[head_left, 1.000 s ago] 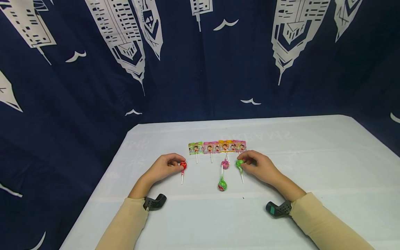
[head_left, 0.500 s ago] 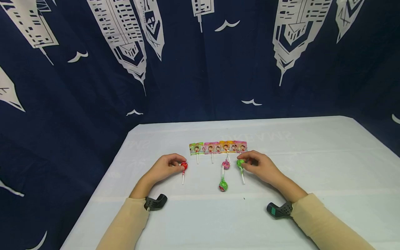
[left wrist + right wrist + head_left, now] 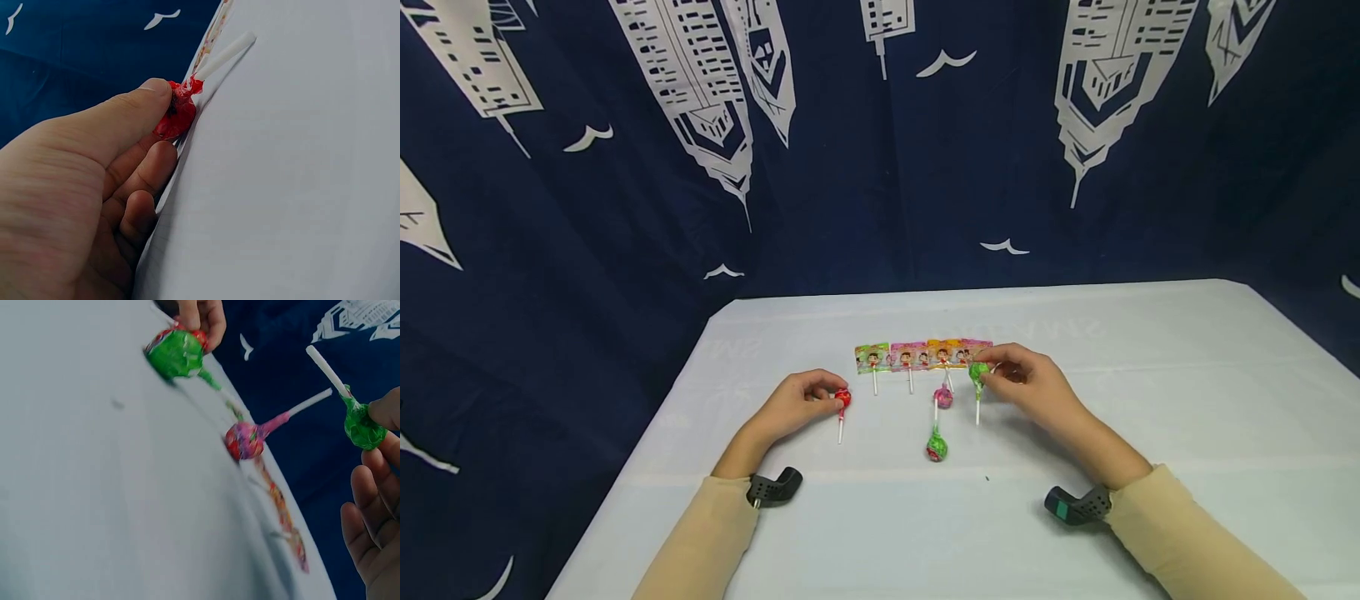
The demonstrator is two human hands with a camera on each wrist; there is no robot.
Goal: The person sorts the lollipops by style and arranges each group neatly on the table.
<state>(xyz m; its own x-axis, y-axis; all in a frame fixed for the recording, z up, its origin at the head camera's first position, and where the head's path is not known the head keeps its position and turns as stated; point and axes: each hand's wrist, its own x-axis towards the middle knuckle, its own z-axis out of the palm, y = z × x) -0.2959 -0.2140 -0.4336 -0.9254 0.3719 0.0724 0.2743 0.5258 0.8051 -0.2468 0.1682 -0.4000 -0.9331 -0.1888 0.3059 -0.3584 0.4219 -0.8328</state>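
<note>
My left hand point(image 3: 797, 404) pinches a red-wrapped lollipop point(image 3: 178, 115) by its round head, between thumb and fingers. Its white stick points toward me in the head view, and the candy sits low at the white table. On the right, a green-wrapped lollipop point(image 3: 364, 425) is pinched at the head by thumb and fingertips of my right hand point(image 3: 1026, 379), raised off the table with its stick free. Between the hands lie a pink lollipop point(image 3: 943, 397) and a second green lollipop point(image 3: 936, 448), the latter nearer to me with its stick pointing away.
Beyond the hands, flat-packed lollipops point(image 3: 908, 357) in green, pink and orange wrappers form a row, sticks toward me. The white table point(image 3: 880, 533) carries them all. A dark blue curtain point(image 3: 880, 183) with white building prints hangs behind. A tiny dark speck point(image 3: 987, 478) marks the tabletop.
My right hand has lifted the green lollipop and carried it slightly away from me, toward the row of flat packets. The left hand keeps its pinch on the red lollipop in place.
</note>
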